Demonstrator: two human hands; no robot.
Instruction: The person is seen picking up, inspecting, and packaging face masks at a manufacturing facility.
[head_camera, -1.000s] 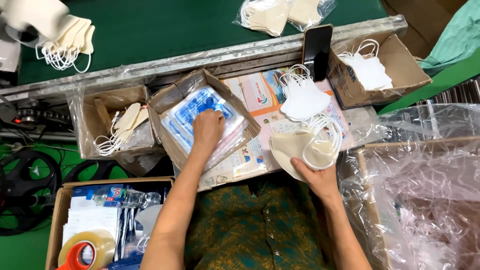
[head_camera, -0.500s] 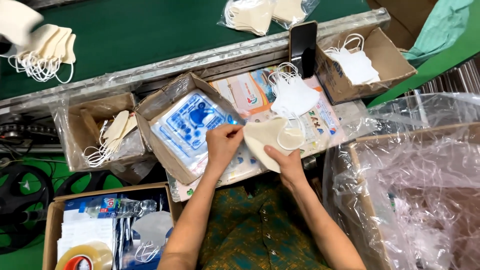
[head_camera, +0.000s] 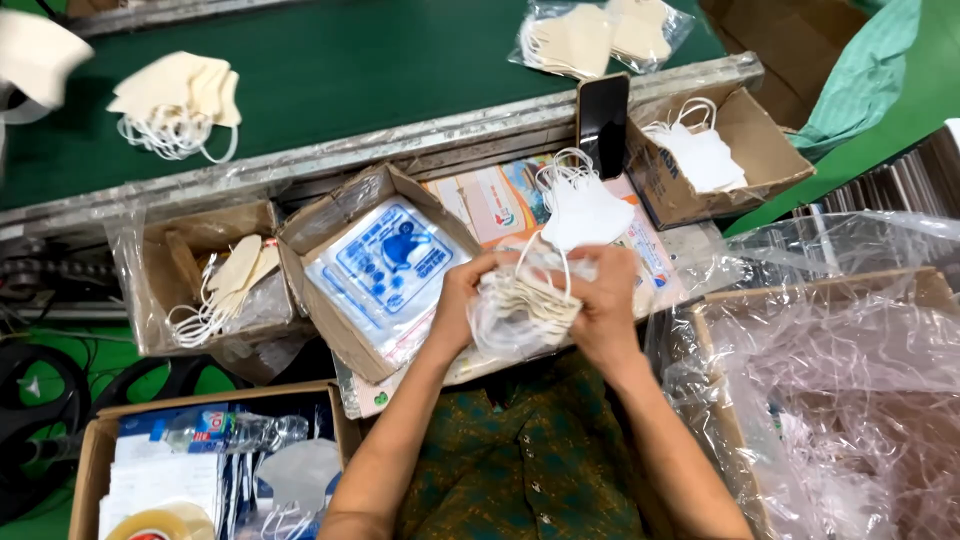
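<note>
Both hands meet above bench, just before person's chest. Left hand (head_camera: 458, 300) and right hand (head_camera: 607, 300) hold cream face mask (head_camera: 525, 305) between them, fingers curled tight on its edges, white ear loops trailing. Open carton of blue-printed clear bags (head_camera: 385, 268) just left. Loose white mask (head_camera: 583, 207) lies just beyond hands, dark phone (head_camera: 603, 120) propped behind.

Packing line in factory: green conveyor belt (head_camera: 400, 70), cardboard boxes (head_camera: 715, 150) of face masks (head_camera: 180, 95).

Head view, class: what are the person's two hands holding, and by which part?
Both hands, left hand and right hand, grip a cream face mask in a clear bag, one at each end.
</note>
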